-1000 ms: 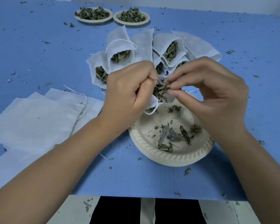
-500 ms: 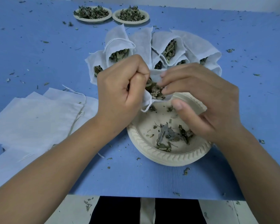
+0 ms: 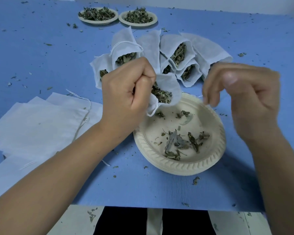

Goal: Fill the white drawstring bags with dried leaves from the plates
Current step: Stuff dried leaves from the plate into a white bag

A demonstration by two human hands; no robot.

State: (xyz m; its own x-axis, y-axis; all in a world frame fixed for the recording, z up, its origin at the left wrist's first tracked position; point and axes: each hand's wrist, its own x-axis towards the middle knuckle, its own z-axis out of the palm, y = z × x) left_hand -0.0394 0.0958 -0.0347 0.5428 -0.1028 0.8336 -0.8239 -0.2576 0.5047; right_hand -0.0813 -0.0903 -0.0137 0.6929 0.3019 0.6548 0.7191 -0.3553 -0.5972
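Right hand [image 3: 244, 92] has left the bag [image 3: 171, 84]; left hand [image 3: 126, 97] grips it

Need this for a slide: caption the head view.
Left hand grips a leaf-filled white drawstring bag over a nearly empty plate; the blurred right hand hovers alongside.

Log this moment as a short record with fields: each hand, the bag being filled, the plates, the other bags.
left hand: grips small white drawstring bag over the near plate
bag contents: dried leaves showing at its open mouth
right hand: motion-blurred, fingers curled; hold cannot be told
near cream paper plate: few leaves on it
two far cream plates: heaped with leaves
filled white bags: clustered behind the hands
empty flat white bags: stacked at left
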